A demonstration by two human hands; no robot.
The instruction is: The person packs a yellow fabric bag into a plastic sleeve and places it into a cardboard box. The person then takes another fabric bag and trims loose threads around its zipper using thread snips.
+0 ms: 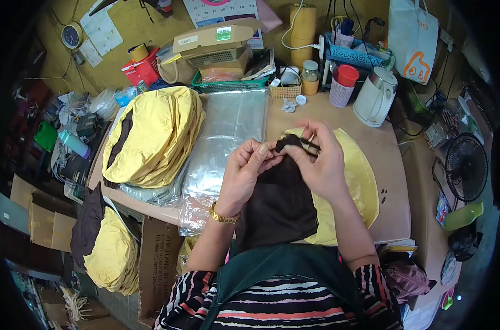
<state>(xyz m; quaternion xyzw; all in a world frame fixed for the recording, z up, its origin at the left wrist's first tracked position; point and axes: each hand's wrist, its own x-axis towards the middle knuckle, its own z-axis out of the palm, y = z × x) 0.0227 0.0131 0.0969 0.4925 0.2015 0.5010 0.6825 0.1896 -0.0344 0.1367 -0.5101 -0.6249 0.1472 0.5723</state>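
A dark brown cloth [280, 201] hangs over the table's front edge, lying on top of a yellow fabric piece [354, 181] with a rounded edge. My left hand [249, 165], with a gold watch at the wrist, is closed, thumb and fingers pinching the bunched upper end of the brown cloth. My right hand [322, 159] grips the same bunched end from the other side. A thin dark strip sticks out between its fingers. The exact fold or knot between my hands is partly hidden by the fingers.
A stack of yellow fabric pieces [151, 137] stands left, beside clear plastic bags [228, 126]. Another yellow and brown stack [109, 247] sits lower left. At the back are a green tray [228, 85], a red cup [347, 76] and a white kettle [375, 96]. A black fan [466, 166] stands right.
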